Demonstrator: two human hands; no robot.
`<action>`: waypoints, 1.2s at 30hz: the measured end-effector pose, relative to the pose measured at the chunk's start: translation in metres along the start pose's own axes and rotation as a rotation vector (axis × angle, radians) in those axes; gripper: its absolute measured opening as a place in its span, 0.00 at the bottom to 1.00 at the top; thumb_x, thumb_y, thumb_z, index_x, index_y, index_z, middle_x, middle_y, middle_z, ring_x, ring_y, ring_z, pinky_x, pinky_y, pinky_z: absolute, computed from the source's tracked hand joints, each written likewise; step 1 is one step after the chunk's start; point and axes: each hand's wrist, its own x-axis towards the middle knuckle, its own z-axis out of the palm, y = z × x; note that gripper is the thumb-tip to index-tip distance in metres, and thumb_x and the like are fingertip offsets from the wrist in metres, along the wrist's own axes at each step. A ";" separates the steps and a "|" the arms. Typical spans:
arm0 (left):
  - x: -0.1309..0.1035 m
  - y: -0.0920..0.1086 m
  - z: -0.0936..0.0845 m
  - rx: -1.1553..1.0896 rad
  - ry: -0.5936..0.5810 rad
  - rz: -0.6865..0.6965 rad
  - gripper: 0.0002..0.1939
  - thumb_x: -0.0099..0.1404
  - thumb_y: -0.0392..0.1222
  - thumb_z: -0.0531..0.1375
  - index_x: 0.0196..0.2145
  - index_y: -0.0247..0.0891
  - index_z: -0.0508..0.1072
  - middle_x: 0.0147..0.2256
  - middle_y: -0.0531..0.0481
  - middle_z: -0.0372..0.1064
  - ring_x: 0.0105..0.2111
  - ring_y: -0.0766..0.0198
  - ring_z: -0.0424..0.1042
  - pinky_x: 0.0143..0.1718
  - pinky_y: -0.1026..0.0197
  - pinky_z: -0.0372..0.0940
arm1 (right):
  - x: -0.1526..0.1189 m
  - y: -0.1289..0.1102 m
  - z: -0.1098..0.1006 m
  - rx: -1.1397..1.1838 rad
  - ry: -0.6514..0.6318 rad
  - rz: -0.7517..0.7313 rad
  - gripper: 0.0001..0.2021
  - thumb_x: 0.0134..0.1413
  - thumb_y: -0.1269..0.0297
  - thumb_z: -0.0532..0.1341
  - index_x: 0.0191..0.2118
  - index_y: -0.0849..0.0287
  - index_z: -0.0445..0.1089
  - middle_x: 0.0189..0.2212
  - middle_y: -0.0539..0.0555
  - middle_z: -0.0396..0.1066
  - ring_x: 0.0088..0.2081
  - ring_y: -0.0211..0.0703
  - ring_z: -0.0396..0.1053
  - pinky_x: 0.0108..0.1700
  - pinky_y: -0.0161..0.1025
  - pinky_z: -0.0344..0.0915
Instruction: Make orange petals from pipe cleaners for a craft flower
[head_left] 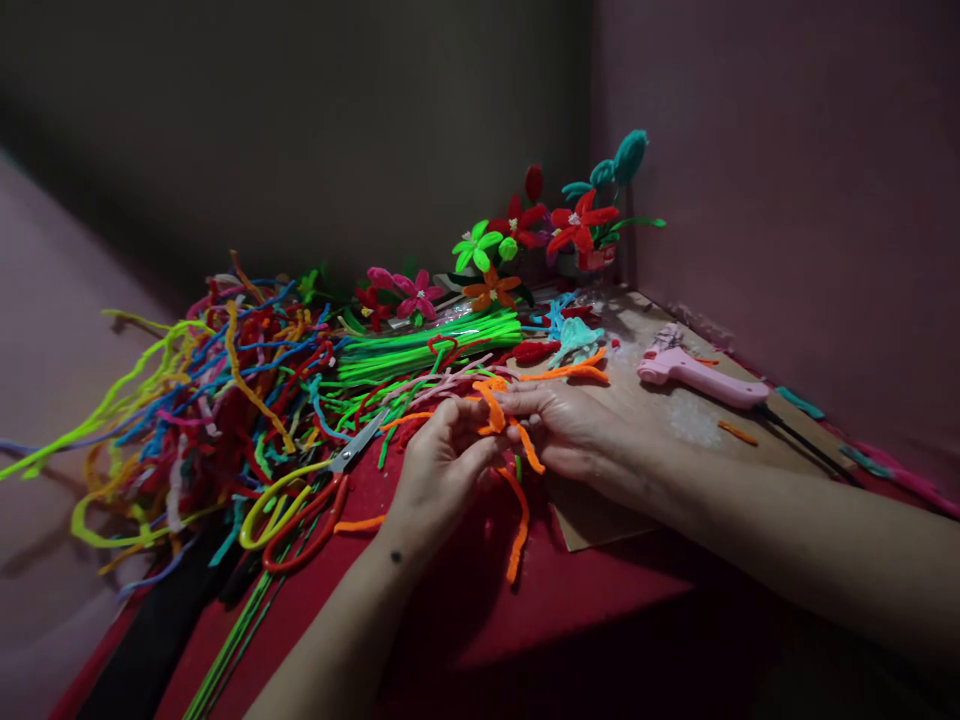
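Over the red table, my left hand [448, 450] and my right hand [551, 425] meet around orange pipe cleaners [492, 408]. Both hands are closed, pinching the bent orange piece between thumbs and fingers. Loose orange ends hang below and stick out to the sides; some may be separate pieces, which I cannot tell. Just left of my left hand lie scissors [304, 510] with one yellow and one red handle, blades partly open. Behind my hands is a bundle of green pipe cleaners [427, 348]. Parts of my fingertips hide where the orange strands join.
A tangled heap of coloured pipe cleaners [202, 400] fills the left side. Pipe-cleaner flowers [577, 222] stand at the back. On cardboard [600, 525] at the right rests a pink glue gun [701, 378] with a black cord. Thin green stems [232, 650] lie front left.
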 end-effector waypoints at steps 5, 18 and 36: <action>-0.004 0.000 0.004 0.118 0.020 -0.065 0.08 0.54 0.40 0.60 0.21 0.37 0.65 0.16 0.58 0.62 0.14 0.72 0.59 0.16 0.69 0.53 | -0.002 -0.004 0.003 -0.002 0.153 0.035 0.06 0.45 0.78 0.59 0.23 0.64 0.64 0.17 0.48 0.63 0.18 0.31 0.59 0.22 0.31 0.58; 0.003 0.007 -0.028 0.210 -0.286 -0.216 0.09 0.48 0.39 0.63 0.19 0.33 0.68 0.18 0.55 0.60 0.18 0.73 0.56 0.20 0.68 0.52 | -0.001 -0.008 0.003 0.049 0.157 -0.064 0.07 0.43 0.80 0.58 0.23 0.63 0.64 0.17 0.47 0.62 0.20 0.31 0.59 0.23 0.31 0.59; 0.003 -0.002 0.000 -0.459 -0.163 -0.181 0.09 0.55 0.39 0.62 0.30 0.34 0.65 0.21 0.54 0.66 0.16 0.72 0.65 0.16 0.70 0.61 | -0.002 0.005 -0.002 -0.125 0.033 -0.110 0.05 0.44 0.72 0.61 0.23 0.62 0.64 0.17 0.47 0.63 0.17 0.31 0.59 0.20 0.32 0.56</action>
